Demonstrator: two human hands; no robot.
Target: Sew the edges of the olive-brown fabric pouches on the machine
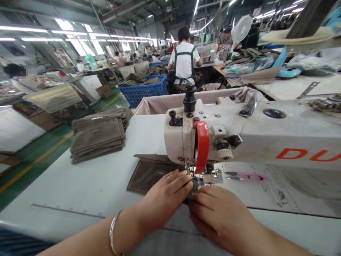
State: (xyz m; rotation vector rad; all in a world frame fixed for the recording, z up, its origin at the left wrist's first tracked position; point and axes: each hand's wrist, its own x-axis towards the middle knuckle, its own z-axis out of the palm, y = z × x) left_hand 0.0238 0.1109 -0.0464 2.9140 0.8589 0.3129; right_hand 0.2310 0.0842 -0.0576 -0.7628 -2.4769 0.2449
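A dark brown fabric piece [144, 175] with a small label lies under the needle end of a white sewing machine [255, 131]. My left hand [166, 193], with a ring and a silver bangle, rests on its right part, fingers stretched out just in front of the presser foot [192, 171]. Close beside it, my right hand [217, 209] has its fingers curled on the near right edge of the same piece. The fingertips of the right hand are partly hidden. Pink-handled thread snips [246, 176] lie on the machine bed, to the right of the needle.
A stack of brown fabric pieces [98, 133] sits at the table's left edge. Behind the machine is a fabric-lined bin [162, 103], then a blue crate [145, 90] of brown pieces. A co-worker [184, 58] sits ahead, back turned. A white fan [241, 28] stands at right.
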